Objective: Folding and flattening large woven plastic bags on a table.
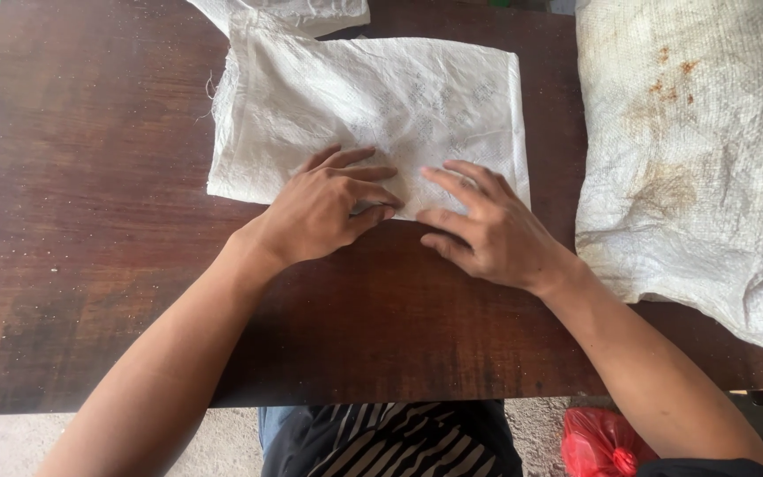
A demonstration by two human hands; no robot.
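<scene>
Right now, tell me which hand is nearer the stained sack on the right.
Right. The right hand rests on the folded white sack, beside the stained sack; the left hand lies farther away.

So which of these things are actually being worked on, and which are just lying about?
In hand:
flat white woven plastic sack, pressed by left hand and right hand

Lying about:
stained, filled white woven sack
crumpled white sack
red plastic bag
dark wooden table

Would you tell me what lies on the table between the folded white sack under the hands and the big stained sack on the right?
Nothing: in the head view, only a bare strip of dark wooden table separates the folded white sack from the stained sack.
</scene>
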